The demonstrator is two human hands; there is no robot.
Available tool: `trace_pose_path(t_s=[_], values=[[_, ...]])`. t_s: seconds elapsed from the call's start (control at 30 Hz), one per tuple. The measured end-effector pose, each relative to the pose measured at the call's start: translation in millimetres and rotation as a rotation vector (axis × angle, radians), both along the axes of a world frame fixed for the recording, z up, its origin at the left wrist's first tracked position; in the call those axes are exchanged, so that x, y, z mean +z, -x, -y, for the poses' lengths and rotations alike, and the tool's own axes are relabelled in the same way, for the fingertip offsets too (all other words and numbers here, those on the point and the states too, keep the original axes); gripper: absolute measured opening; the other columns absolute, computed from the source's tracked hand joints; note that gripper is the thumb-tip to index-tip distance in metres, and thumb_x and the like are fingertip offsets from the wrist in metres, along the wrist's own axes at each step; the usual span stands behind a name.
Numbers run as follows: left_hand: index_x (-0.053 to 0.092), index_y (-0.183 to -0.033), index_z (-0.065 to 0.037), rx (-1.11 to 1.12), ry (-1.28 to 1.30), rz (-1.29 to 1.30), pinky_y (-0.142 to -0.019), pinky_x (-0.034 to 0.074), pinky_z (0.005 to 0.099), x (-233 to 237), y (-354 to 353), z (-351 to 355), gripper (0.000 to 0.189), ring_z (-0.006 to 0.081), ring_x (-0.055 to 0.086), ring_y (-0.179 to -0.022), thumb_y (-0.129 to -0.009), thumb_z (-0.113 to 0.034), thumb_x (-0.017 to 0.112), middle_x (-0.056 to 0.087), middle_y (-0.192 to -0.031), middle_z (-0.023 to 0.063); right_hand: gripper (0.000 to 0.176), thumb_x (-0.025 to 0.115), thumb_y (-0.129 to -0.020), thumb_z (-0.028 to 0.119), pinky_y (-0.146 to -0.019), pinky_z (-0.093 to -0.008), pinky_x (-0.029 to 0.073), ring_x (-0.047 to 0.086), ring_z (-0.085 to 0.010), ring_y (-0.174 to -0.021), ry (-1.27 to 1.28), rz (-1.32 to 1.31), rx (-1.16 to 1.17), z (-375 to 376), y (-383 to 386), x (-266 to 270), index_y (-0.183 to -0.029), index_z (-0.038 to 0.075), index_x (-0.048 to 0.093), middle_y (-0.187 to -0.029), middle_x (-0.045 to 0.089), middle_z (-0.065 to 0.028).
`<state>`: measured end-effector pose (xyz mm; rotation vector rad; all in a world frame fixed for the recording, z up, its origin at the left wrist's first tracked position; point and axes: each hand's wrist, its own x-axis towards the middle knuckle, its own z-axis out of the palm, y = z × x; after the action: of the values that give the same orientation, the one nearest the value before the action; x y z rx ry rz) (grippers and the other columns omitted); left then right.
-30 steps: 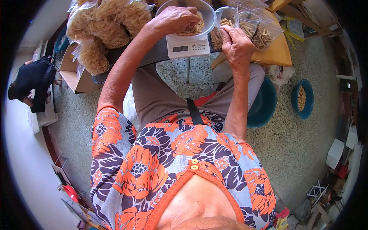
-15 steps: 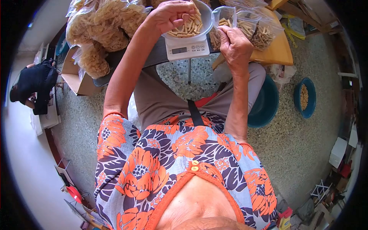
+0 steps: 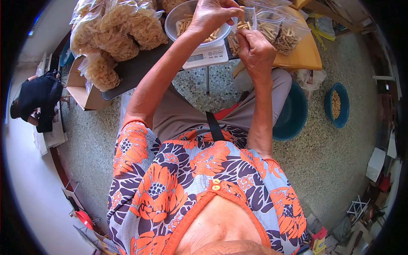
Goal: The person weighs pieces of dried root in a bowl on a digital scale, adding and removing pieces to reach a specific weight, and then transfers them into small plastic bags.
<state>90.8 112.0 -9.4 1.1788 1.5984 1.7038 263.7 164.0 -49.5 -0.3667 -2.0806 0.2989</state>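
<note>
My left hand (image 3: 214, 16) reaches across the front of a clear plastic bowl (image 3: 171, 26) and pinches a short tan stick (image 3: 242, 15) above a small clear bag (image 3: 251, 17). Similar tan sticks lie inside the bag and in the bowl. My right hand (image 3: 257, 51) grips the near edge of that bag between thumb and fingers, holding it upright. Beneath the bowl sits a white digital scale (image 3: 208, 57), its display partly behind my left forearm. Just right of my hands are filled bags of sticks (image 3: 289, 40).
Large bags of tan, flaky pieces (image 3: 114, 34) crowd the dark table's left side, above an open cardboard box (image 3: 83, 91). A wooden stool (image 3: 304, 57) supports bags at right. Teal basins (image 3: 293, 114) stand on the floor. Another person (image 3: 38, 100) bends at far left.
My left hand has moved right, from over the bowl to the bag's opening, with a stick in its fingers. My right hand stays on the bag. The view has shifted slightly.
</note>
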Motion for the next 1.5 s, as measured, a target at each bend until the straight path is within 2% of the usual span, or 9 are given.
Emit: trace_pose_path(t_s=[0.17, 0.37, 0.53, 0.77, 1.23, 1.37, 1.43, 1.47, 1.5], values=[[0.074, -0.092, 0.001, 0.003, -0.148, -0.011, -0.056, 0.051, 0.0246, 1.4, 14.0, 5.2, 0.005, 0.0078, 0.063, -0.063, -0.091, -0.004, 0.075, 0.07, -0.073, 0.0026, 0.013, 0.078, -0.087, 0.014, -0.069, -0.0387, 0.059, 0.074, -0.0312, -0.08, 0.002, 0.004, -0.014, -1.7, -1.0, -1.2, -0.098, 0.007, 0.077, -0.09, 0.075, -0.0118], [0.073, -0.085, -0.002, 0.031, 0.161, -0.392, -0.059, 0.051, 0.0297, 3.5, 52.3, 43.8, 0.003, 0.0102, 0.064, -0.067, -0.086, -0.004, 0.075, 0.07, -0.072, 0.003, 0.014, 0.077, -0.089, 0.014, -0.074, -0.0374, 0.06, 0.075, -0.0306, -0.084, -0.005, -0.01, -0.006, -1.1, 0.0, -2.0, -0.101, 0.007, 0.078, -0.094, 0.076, -0.0118], [0.073, -0.08, -0.002, -0.051, 0.195, -0.781, -0.062, 0.053, 0.0394, -18.9, 56.7, 56.2, 0.01, 0.0233, 0.067, -0.064, -0.071, -0.007, 0.071, 0.068, -0.07, 0.0142, 0.013, 0.078, -0.09, 0.015, -0.075, -0.0372, 0.06, 0.076, -0.0298, -0.084, -0.004, 0.005, 0.008, -0.9, 0.6, -2.8, -0.1, 0.006, 0.078, -0.095, 0.077, -0.0117], [0.069, -0.067, -0.002, -0.075, 0.629, -0.732, -0.055, 0.047, 0.0441, -10.7, 38.2, 53.9, 0.021, 0.0293, 0.062, -0.055, -0.067, -0.023, 0.073, 0.062, -0.059, 0.0159, 0.014, 0.079, -0.089, 0.016, -0.074, -0.0374, 0.061, 0.076, -0.0296, -0.084, 0.009, 0.031, 0.0, -1.4, 0.0, -1.4, -0.099, 0.007, 0.079, -0.094, 0.077, -0.0113], [0.072, -0.071, -0.001, -0.054, 0.621, -0.66, -0.054, 0.046, 0.0431, -22.8, 46.8, 42.8, 0.022, 0.0245, 0.061, -0.053, -0.072, -0.023, 0.074, 0.063, -0.06, 0.0141, 0.012, 0.078, -0.089, 0.014, -0.074, -0.0366, 0.06, 0.075, -0.0292, -0.082, 0.005, 0.041, -0.013, 0.8, 0.5, 1.0, -0.099, 0.007, 0.079, -0.093, 0.077, -0.0108], [0.076, -0.083, 0.004, -0.098, 0.355, -0.284, -0.049, 0.043, 0.0335, -24.6, 56.0, 51.1, 0.02, 0.0131, 0.058, -0.053, -0.086, -0.016, 0.077, 0.066, -0.063, 0.0071, 0.012, 0.078, -0.089, 0.014, -0.073, -0.037, 0.06, 0.075, -0.0294, -0.082, 0.007, 0.036, -0.013, -0.2, 0.2, -0.9, -0.099, 0.007, 0.079, -0.093, 0.076, -0.0111], [0.077, -0.088, 0.003, -0.191, 0.248, 0.354, -0.046, 0.039, 0.0274, -22.2, 57.4, 54.1, 0.023, 0.0105, 0.055, -0.052, -0.094, -0.019, 0.077, 0.066, -0.065, 0.0044, 0.013, 0.078, -0.089, 0.013, -0.073, -0.0373, 0.06, 0.075, -0.0296, -0.082, 0.006, 0.032, 0.006, 0.1, 1.5, -2.3, -0.1, 0.007, 0.079, -0.093, 0.076, -0.0113], [0.075, -0.093, 0.001, -0.385, 0.214, 0.582, -0.043, 0.037, 0.0221, -21.7, 64.1, 53.6, 0.021, 0.0071, 0.051, -0.051, -0.1, -0.019, 0.073, 0.063, -0.066, 0.0033, 0.013, 0.078, -0.089, 0.013, -0.073, -0.0373, 0.06, 0.075, -0.0296, -0.082, 0.007, 0.027, 0.005, 0.2, 2.3, -2.8, -0.1, 0.007, 0.079, -0.093, 0.076, -0.0113], [0.075, -0.093, 0.001, -0.386, 0.216, 0.578, -0.043, 0.037, 0.0221, -24.7, 64.9, 52.1, 0.021, 0.0071, 0.051, -0.051, -0.1, -0.019, 0.073, 0.063, -0.066, 0.0033, 0.013, 0.078, -0.089, 0.013, -0.073, -0.0374, 0.06, 0.075, -0.0298, -0.083, 0.006, 0.025, 0.012, 0.2, 2.9, -3.5, -0.101, 0.007, 0.079, -0.094, 0.076, -0.0115]])
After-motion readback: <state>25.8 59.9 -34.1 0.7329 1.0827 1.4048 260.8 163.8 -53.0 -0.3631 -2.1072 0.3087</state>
